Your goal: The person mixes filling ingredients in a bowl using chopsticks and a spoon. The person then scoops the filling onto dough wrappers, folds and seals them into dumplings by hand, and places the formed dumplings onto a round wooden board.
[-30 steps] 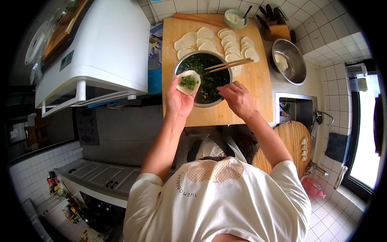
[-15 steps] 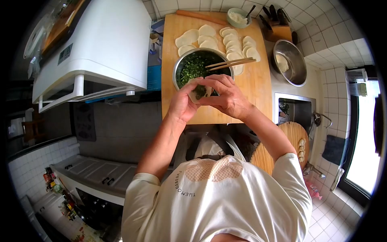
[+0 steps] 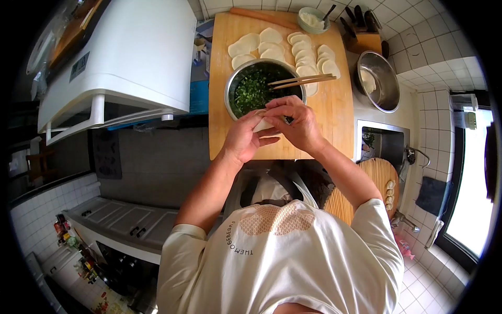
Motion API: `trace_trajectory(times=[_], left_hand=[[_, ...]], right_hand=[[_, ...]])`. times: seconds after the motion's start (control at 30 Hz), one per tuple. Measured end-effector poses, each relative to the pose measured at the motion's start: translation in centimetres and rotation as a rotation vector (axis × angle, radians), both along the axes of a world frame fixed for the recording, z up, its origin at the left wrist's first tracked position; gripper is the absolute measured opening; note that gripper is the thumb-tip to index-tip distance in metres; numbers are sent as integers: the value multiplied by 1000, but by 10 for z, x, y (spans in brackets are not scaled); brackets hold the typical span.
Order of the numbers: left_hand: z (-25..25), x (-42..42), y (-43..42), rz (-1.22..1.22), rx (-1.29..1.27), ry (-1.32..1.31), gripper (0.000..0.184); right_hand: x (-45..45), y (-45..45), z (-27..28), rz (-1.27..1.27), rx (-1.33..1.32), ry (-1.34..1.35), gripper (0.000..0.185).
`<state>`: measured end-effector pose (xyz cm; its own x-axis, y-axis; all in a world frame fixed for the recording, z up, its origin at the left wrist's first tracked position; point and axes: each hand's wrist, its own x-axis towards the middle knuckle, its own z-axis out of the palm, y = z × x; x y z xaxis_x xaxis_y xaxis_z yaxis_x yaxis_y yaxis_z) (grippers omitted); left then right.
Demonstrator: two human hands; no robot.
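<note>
Between my two hands is a dumpling (image 3: pixel 263 124), its pale wrapper folded over and mostly hidden by fingers. My left hand (image 3: pixel 243 137) cups it from the left. The fingertips of my right hand (image 3: pixel 299 124) pinch its upper edge. Just beyond them stands a steel bowl (image 3: pixel 228 99) of chopped green filling (image 3: pixel 253 91). A pair of chopsticks (image 3: pixel 308 80) rests across the bowl's right rim. Round dough wrappers (image 3: pixel 272 51) lie in overlapping rows on the wooden board (image 3: pixel 222 141) behind the bowl.
At the board's back lie a rolling pin (image 3: pixel 261 18) and a small bowl of white flour (image 3: pixel 312 21). A knife block (image 3: pixel 363 41) and a steel basin with dough (image 3: pixel 387 86) stand right. Several dumplings (image 3: pixel 390 194) sit on a round slatted tray (image 3: pixel 361 196) near the sink (image 3: pixel 389 138).
The wrapper, open with green filling showing before, is now folded over between my fingers. My right hand has drawn in closer to my left, its fingertips now pinching the edge.
</note>
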<state>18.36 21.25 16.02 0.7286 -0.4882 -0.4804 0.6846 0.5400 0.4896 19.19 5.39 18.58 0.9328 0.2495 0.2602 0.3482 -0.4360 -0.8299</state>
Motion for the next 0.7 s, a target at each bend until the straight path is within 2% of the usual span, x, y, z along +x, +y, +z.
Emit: trace_trajectory(times=[0.17, 0.3, 0.37, 0.5, 0.57, 0.6, 0.67, 0.7], left_hand=[[5, -2, 0, -14, 9, 4, 33], [4, -5, 1, -20, 20, 14, 42], [4, -6, 1, -56, -1, -17, 49], [9, -11, 0, -29, -69, -24, 47], [9, -18, -6, 9, 87, -305, 43], [7, -21, -8, 3, 88, -310, 43], [2, -25, -15, 101, 198, -483, 39], [7, -25, -17, 151, 223, -472, 33]], right_hand=[[3, 1, -1, -12, 59, 114, 10], [3, -1, 1, 24, 62, 105, 10], [3, -2, 3, 40, -17, 159, 9], [0, -1, 10, -28, 37, 219, 11], [0, -2, 3, -94, 288, 266, 14], [0, -2, 2, -99, 291, 260, 14], [-1, -4, 1, -69, 381, 388, 27], [-3, -3, 3, -76, 384, 384, 27]])
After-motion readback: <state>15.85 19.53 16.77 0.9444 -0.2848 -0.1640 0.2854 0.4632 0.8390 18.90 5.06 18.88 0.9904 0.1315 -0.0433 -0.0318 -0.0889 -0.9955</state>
